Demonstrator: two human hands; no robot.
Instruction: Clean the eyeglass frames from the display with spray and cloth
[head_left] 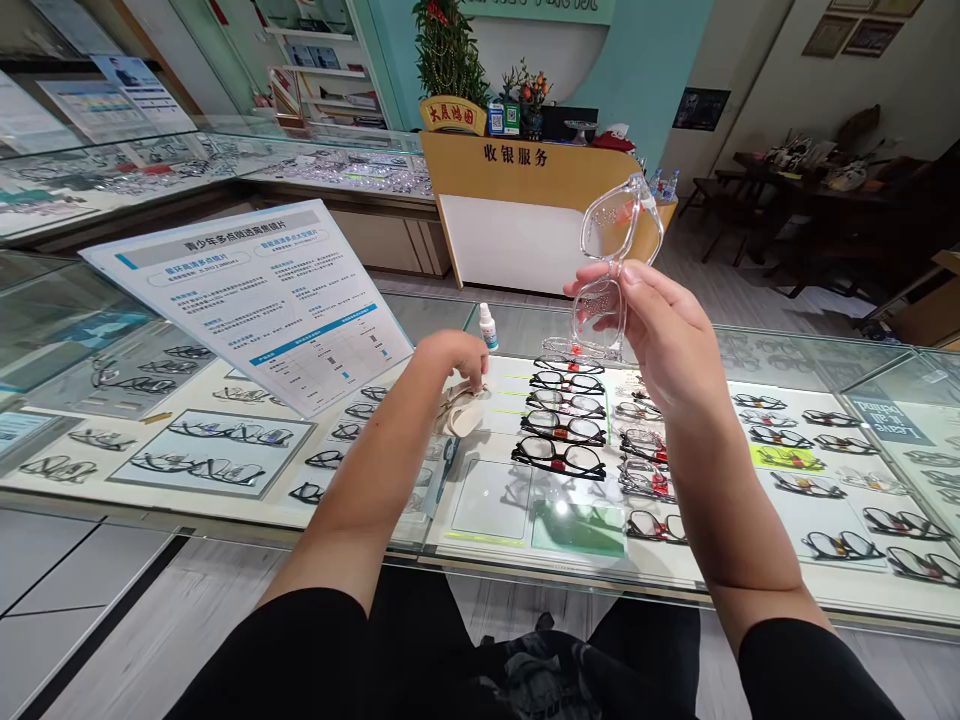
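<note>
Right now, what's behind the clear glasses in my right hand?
The front desk shows through the upper part of the clear glasses. Your right hand overlaps the lower part; whatever lies directly beyond the hand is covered.

The glass display counter is brightly lit, with a round glare spot just in from its front edge, over the green panel. Soft shadows lie beneath the black eyeglasses; the clear eyeglass frame glints. Past the counter's far edge, at right, the wooden table fades into dimness. Wide-angle distortion stretches the black sleeves.
</note>
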